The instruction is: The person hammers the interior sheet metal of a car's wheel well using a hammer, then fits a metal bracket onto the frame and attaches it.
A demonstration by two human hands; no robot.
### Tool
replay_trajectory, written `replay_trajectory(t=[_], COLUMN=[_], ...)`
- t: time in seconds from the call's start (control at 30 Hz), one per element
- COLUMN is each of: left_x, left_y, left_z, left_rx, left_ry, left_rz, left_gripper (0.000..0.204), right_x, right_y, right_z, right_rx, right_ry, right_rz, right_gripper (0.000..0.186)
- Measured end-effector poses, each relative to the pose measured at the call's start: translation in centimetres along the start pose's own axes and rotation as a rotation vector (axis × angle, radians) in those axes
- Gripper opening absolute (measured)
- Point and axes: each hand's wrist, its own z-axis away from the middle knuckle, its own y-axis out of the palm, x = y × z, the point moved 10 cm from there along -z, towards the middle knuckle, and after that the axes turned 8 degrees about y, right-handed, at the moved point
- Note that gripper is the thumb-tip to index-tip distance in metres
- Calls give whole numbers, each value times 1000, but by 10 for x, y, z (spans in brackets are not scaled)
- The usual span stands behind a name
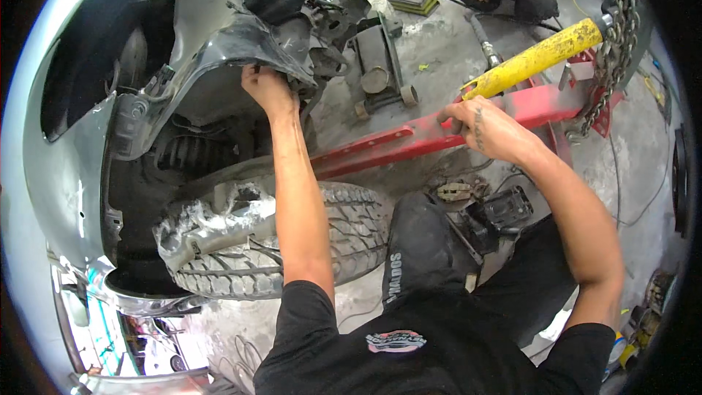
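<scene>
Beyond the tire, the left grip reaches up beneath the lower edge of the grey wheel-arch panel, probably because that edge is best felt or steadied from underneath. Its fingertips are hidden behind the metal, so I cannot tell whether they clasp anything. The right grip, to the right of the tire, has its fingers bent at the red pulling beam, perhaps for support; whether they grasp it or merely rest there, I cannot tell.

Farther right of the tire, the yellow hydraulic ram slants above the beam with a chain at its outer end, presumably so its push can tension the links. The panel lies directly over the left grip and well apart from the right.
</scene>
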Motion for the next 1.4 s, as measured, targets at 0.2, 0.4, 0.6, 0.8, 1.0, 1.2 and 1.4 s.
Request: replay_trajectory(t=[0.2, 0.4, 0.6, 0.8, 1.0, 1.2, 1.4], left_x=[-4, -13, -20, -6, -7, -16, -17], left_y=[4, 7, 10, 5, 3, 2, 6], left_z=[4, 2, 11, 10, 3, 5, 8], left_rx=[-48, -59, -99, -124, -126, -175, -132], left_ry=[-189, -122, -72, -262, -175, -66, -41], left_rz=[-29, -109, -152, 118, -141, -186, -161], left_gripper=[21, 19, 28, 31, 33, 32, 38], right_x=[-6, -16, -8, -35, -39, -34, -57], right_y=[6, 0, 9, 17, 5, 2, 14], right_z=[-8, -3, -7, -5, 2, 2, 1], right_rx=[74, 25, 87, 77, 59, 67, 93], right_ry=[56, -16, 84, 135, 202, 212, 236], right_rz=[-3, 23, -71, -98, -99, -116, -33], right_gripper=[50, 51, 45, 45, 50, 54, 57])
